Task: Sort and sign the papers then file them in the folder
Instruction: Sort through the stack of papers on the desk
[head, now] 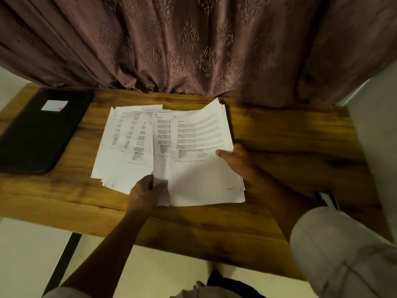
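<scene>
Papers (193,179): loose printed sheets were found fanned in two overlapping heaps at mid-table (279,130).
Folder (38,130): black, laid flat at the table's left end, apart from the papers.
Left hand (146,190): one sheet's near edge was pinched.
Right hand (236,158): the right heap's edge was held, thumb on top, fingers hidden beneath.
Handling: judged light, limp and slippery; best taken at edges or corners.

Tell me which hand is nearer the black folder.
Left. The left hand pinches the papers at their near edge, right of the black folder; the right hand holds their right side, farther away.
</scene>
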